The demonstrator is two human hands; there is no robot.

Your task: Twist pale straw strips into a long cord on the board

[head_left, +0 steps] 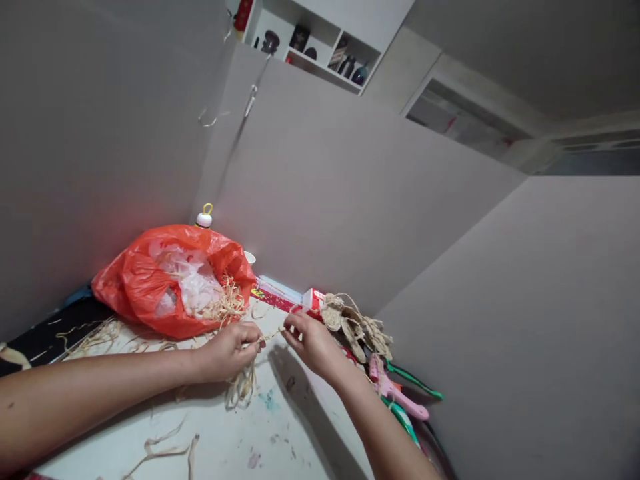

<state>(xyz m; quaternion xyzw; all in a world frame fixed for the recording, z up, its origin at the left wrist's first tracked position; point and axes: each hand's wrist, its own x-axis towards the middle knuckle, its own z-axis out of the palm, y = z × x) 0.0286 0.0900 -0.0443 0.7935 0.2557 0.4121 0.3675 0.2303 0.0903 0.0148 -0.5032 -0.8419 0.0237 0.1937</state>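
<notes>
Raffia (271, 333) stretches as a thin strand between the two hands, over the bench (280, 433) near its back edge; the left hand (227, 352) is closed on it, thumb and fingertips pinched together, and a loose tuft of the same strands hangs below the fist down to the bench top; the right hand (309, 341) pinches the strand's other end with curled fingers, just beside the left hand but not touching it; behind the left hand, toward the back left corner, an orange bag (150, 287) lies slumped with clear plastic and more straw spilling from its mouth; a bottle (204, 218) shows its white cap behind the bag; a red box (280, 299) lies along the back edge; woven pieces (356, 328) sit just behind the right hand, at the right edge; a pink tool (397, 395) and a green tool (415, 381) lie past the right wrist; scraps (163, 453) litter the stained front of the bench; a shelf (320, 41) hangs high on the wall.
</notes>
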